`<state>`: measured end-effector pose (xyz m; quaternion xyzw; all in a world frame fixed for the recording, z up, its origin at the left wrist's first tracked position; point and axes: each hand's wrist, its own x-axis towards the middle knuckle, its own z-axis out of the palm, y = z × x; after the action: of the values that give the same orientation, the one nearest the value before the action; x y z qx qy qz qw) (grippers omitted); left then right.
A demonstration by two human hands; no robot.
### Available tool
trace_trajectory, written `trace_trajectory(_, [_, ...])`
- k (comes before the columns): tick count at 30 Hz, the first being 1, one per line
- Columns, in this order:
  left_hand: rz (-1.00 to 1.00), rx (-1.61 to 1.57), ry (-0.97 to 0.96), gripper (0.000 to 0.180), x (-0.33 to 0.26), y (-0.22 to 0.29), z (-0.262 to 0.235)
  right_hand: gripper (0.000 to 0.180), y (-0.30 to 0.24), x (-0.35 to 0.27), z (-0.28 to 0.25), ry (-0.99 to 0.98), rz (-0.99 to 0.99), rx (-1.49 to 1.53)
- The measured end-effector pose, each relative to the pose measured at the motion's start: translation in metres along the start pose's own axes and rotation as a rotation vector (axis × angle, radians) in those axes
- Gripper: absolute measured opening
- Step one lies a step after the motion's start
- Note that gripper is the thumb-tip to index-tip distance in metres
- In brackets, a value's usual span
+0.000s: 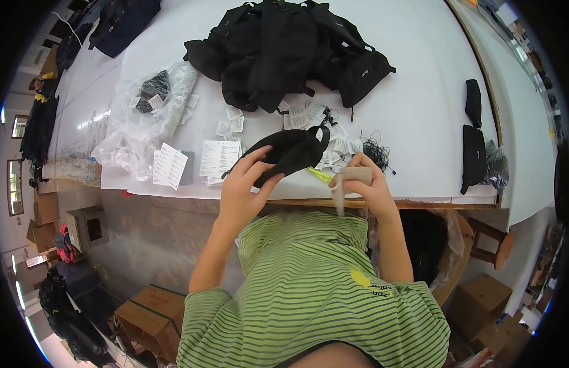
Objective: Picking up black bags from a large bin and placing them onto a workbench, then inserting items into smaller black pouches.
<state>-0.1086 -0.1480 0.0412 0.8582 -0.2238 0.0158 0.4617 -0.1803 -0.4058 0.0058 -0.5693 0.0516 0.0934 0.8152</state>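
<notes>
My left hand point(242, 189) grips a small black fabric pouch point(292, 152) by its left end, just above the table's front edge. A loop strap sticks up at the pouch's right end. My right hand point(375, 187) is closed on a pale beige card point(357, 175), which looks folded or stacked and hangs down past the fingers. Beside the right hand lie a yellow-green strip point(321, 174), a tangle of black cords point(376, 153) and a heap of white tags point(341, 142).
Black bags point(284, 55) are piled at the table's far middle. On the left are a clear plastic bag point(122, 147), printed sheets point(220, 158) and a printed card stack point(169, 167). Two black pouches point(474, 150) lie at the right edge. Cardboard boxes point(150, 319) stand on the floor.
</notes>
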Motion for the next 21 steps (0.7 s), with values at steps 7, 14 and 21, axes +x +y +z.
trace_trajectory(7, [-0.056, 0.231, -0.547, 0.027, 0.009, -0.005, 0.028, 0.048, -0.001, -0.03, -0.029, -0.029, 0.03, -0.047])
trace_trajectory(14, [0.022, 0.253, -0.828, 0.036, 0.024, -0.009, 0.045, 0.028, -0.023, -0.054, -0.057, 0.279, -0.086, -0.379])
trace_trajectory(21, [-0.009, 0.143, -0.905, 0.027, 0.015, -0.011, 0.043, 0.012, -0.06, -0.05, -0.062, 0.534, -0.107, -0.634])
